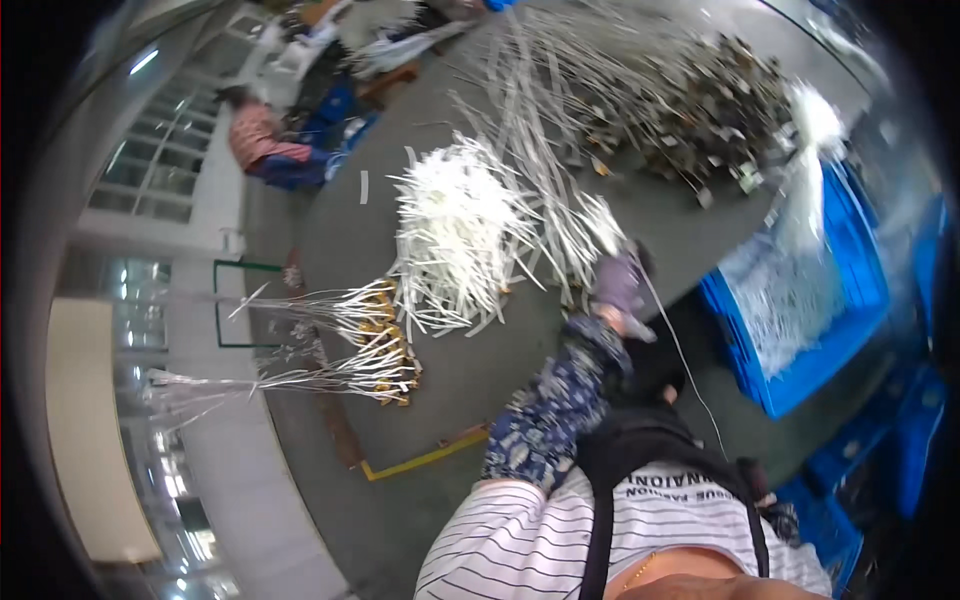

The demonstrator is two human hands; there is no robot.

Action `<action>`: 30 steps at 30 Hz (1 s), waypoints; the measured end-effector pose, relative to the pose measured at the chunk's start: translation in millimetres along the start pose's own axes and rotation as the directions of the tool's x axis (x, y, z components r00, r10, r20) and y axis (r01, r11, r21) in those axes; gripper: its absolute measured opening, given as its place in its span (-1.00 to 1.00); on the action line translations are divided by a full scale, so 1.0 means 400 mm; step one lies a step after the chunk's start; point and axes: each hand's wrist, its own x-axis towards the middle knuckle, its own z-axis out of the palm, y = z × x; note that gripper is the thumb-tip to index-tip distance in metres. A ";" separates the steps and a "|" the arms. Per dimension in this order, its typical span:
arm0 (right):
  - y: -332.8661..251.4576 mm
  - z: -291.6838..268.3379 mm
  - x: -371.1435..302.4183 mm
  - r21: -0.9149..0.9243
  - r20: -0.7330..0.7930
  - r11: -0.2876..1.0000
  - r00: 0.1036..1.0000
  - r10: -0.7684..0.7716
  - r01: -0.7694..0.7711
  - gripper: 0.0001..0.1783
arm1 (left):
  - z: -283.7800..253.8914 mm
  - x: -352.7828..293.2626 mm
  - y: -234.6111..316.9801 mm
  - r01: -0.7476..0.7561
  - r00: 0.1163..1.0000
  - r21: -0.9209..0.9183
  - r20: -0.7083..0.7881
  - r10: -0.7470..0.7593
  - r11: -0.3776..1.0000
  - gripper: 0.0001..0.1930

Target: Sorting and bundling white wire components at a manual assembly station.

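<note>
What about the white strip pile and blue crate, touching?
Apart: the head view shows grey floor between white strip pile and blue crate.

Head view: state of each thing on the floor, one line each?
White plastic strips: loose fanned heap on grey floor.
Brass-tipped strip bundles: lying flat in rows, beside the heap.
Blue plastic crate: open, holding white strips.
Dark scrap pile: scattered.
Hands: not visible.

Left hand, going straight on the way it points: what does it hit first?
Probably the loose white strips fanned on the grey floor just beyond the gloved left hand; depth is unclear here.
</note>
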 end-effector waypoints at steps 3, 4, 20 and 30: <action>-0.122 -0.087 -0.019 0.271 0.193 0.867 0.906 0.377 -0.418 -0.73 | -0.161 0.037 0.080 0.025 1.000 0.060 -0.012 -0.025 0.998 -0.17; -0.130 -0.096 -0.029 0.367 0.203 0.767 0.850 0.486 -0.526 -0.72 | -0.102 0.108 0.149 0.311 0.913 -0.208 -0.207 -0.352 0.927 -0.34; -0.155 -0.149 0.014 0.618 0.423 0.331 0.657 0.625 -0.713 -0.69 | -0.003 0.170 0.459 0.683 0.380 -0.329 -0.604 -0.701 0.653 -0.64; -0.214 -0.184 0.158 0.662 0.294 0.404 0.715 0.635 -0.631 -0.67 | 0.057 0.002 0.428 0.700 0.687 -0.039 -0.234 -0.688 0.713 -0.54</action>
